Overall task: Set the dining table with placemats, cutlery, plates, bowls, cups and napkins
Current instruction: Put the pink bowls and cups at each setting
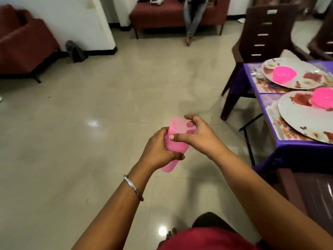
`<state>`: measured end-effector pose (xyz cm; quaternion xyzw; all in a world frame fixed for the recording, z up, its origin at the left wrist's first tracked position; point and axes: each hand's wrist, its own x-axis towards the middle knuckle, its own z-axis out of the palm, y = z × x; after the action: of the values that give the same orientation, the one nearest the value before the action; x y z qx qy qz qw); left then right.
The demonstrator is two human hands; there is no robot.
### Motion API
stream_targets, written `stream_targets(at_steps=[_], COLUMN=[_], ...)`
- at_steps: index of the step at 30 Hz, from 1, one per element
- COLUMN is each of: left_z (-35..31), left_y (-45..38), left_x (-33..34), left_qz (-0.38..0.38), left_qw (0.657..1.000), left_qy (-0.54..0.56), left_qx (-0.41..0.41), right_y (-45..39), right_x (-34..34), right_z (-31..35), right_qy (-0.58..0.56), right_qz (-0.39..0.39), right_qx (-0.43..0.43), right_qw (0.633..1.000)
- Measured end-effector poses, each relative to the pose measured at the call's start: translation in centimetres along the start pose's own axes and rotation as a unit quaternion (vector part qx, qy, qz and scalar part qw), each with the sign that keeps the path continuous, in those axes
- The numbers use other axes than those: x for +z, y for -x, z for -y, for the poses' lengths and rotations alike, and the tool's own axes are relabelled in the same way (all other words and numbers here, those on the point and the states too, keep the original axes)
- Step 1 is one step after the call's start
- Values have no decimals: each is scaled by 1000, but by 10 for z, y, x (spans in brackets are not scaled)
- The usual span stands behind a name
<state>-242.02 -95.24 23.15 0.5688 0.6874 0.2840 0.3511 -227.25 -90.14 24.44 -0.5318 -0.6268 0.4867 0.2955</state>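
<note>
Gripping the pink cups in my left hand; my right hand, fingers pinching the rim, should twist one free gently.

We see the near pink bowl and its plate cut off at the table's right frame edge; cutlery is blurred.

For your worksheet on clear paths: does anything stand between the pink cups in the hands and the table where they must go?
Nothing visible does. Both hands, left and right, hold the cups over open floor; the table lies to the right, unobstructed.
</note>
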Motion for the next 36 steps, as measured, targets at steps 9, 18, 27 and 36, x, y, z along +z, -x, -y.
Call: stream_targets(at_steps=[9, 18, 27, 36], left_z=[-59, -175, -252, -317], left_y=[-149, -303, -407, -503], left_x=[67, 155, 230, 316], left_qz=[135, 210, 263, 340], left_qw=[984, 953, 935, 898], left_qy=[-33, -62, -49, -57], left_qx=[115, 210, 231, 275], right_y=[-88, -181, -215, -223], right_x=[-103, -267, -394, -495], right_z=[-46, -61, -79, -124], right_qy=[-32, -92, -134, -178], right_qz=[-179, -306, -416, -593], right_qx=[74, 75, 117, 160], right_qw=[981, 945, 892, 768])
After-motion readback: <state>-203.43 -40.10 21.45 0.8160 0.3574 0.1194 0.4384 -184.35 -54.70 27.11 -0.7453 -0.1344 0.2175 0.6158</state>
